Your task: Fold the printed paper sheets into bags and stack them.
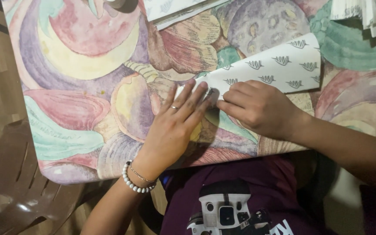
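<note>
Both hands, left hand [177, 119] flat-fingered, right hand [257, 106] curled, fingers pressing patterned paper sheet [275, 67] on painted tablecloth [79, 87].

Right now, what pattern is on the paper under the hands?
White paper with small dark leaf-like shapes in rows, clearest in the head view.

left hand [176, 124]: ring, white bead bracelet, thin chain | arms: bare | shirt [236, 182]: maroon, printed
</note>
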